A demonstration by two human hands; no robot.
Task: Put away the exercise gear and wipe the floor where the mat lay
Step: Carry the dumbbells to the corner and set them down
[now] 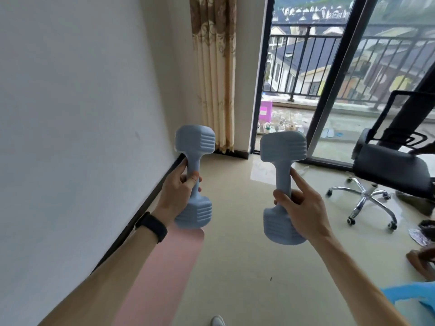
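Two pale blue dumbbells are held upright in front of me, above the floor. My left hand [180, 187] grips the handle of the left dumbbell [195, 142]; a black band sits on that wrist. My right hand [300, 208] is closed around the handle of the right dumbbell [283, 147], with its index finger stretched up along the handle. A pink exercise mat [164, 267] lies flat on the beige floor along the left wall, below my left arm.
A white wall with a dark skirting board [150, 196] runs along the left. A black office chair [386, 170] on chrome legs stands at the right. Glass balcony doors [329, 90] and a curtain [214, 74] are ahead. A blue plastic object [409, 300] sits at lower right.
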